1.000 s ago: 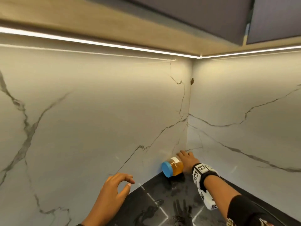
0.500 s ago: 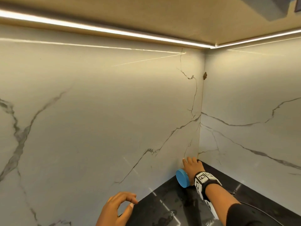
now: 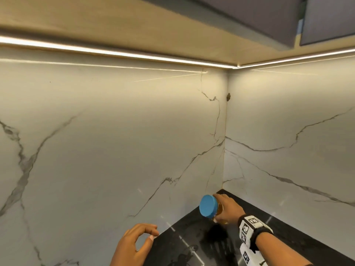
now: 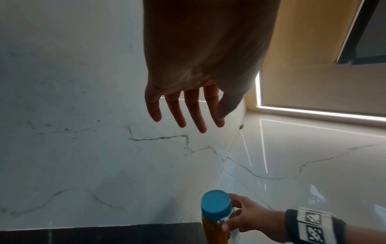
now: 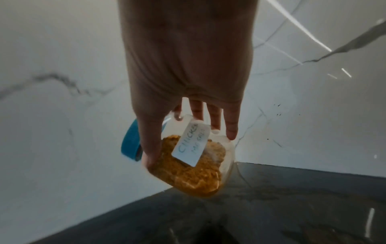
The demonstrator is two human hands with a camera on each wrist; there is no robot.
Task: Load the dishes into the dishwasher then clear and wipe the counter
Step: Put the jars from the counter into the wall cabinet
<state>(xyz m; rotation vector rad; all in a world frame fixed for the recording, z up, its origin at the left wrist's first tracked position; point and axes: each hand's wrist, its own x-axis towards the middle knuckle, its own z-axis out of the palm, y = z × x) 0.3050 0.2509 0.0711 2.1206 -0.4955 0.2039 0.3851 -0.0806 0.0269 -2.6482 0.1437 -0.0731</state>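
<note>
A clear spice jar [image 5: 198, 161] with a blue lid [image 3: 208, 206] holds orange powder and carries a handwritten white label [image 5: 191, 145]. My right hand [image 3: 227, 211] grips the jar round its body and holds it tilted above the black counter [image 3: 192, 244], near the inner corner of the marble walls. The lid [image 4: 216, 204] points toward me. My left hand [image 3: 138, 240] hovers empty at the counter's left edge, its fingers loosely curved in the head view and spread in the left wrist view [image 4: 185, 109].
White marble walls [image 3: 115, 150] meet in a corner behind the jar. A lit strip [image 3: 115, 52] runs under the wooden shelf and dark cabinets [image 3: 326, 18] overhead. The glossy counter [image 5: 271, 214] shows reflections and a smudged handprint [image 3: 217, 244].
The jar lay against the wall in the corner with my right hand on it; now that hand has lifted it off the counter and toward me. My left hand stayed nearly still.
</note>
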